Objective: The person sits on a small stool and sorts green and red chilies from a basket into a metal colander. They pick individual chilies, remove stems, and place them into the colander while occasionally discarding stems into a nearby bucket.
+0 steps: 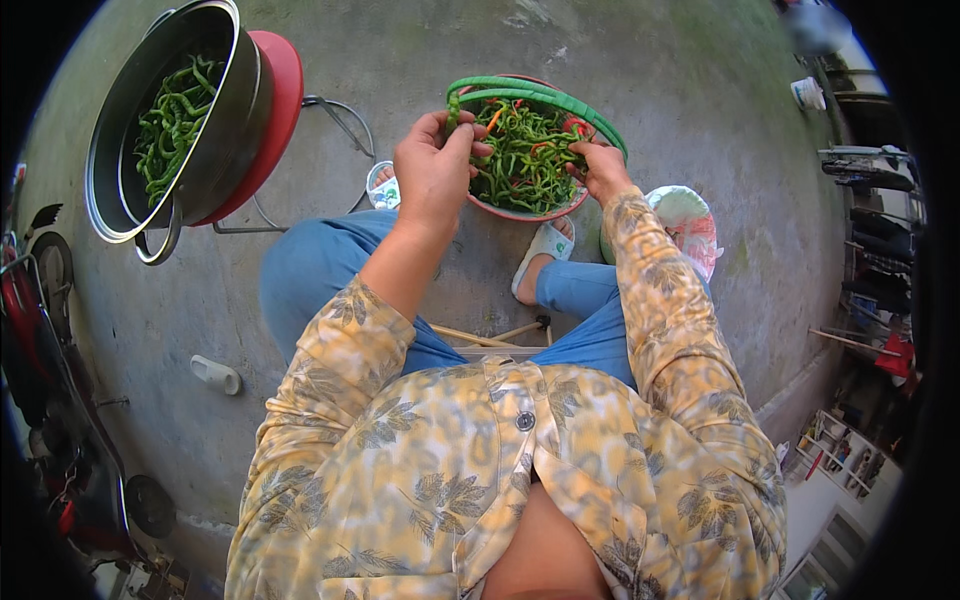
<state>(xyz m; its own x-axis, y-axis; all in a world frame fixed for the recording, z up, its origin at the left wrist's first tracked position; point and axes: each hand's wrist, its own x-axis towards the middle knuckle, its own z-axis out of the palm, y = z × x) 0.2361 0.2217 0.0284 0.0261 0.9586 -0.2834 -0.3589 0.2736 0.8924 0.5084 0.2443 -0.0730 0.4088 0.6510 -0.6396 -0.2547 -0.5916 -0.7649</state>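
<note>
My left hand (437,166) is raised at the near left side of a basket, pinching a green chili pepper (453,114) between thumb and fingers. The red-rimmed basket (517,216) with a green-wrapped handle (559,94) rests on the ground in front of me. A heap of thin green chili peppers (525,154) fills it, with a few red and orange ones mixed in. Over the basket's right side, my right hand (604,169) has its fingertips among the peppers; whether they grip one is hard to see.
At left, a deep metal pot (247,127) holding green chili peppers (174,127) stands on a red-topped stool (283,112) with metal legs. A bag-lined container (686,225) is beside my right knee. One loose slipper (216,375) lies on the concrete floor (315,45).
</note>
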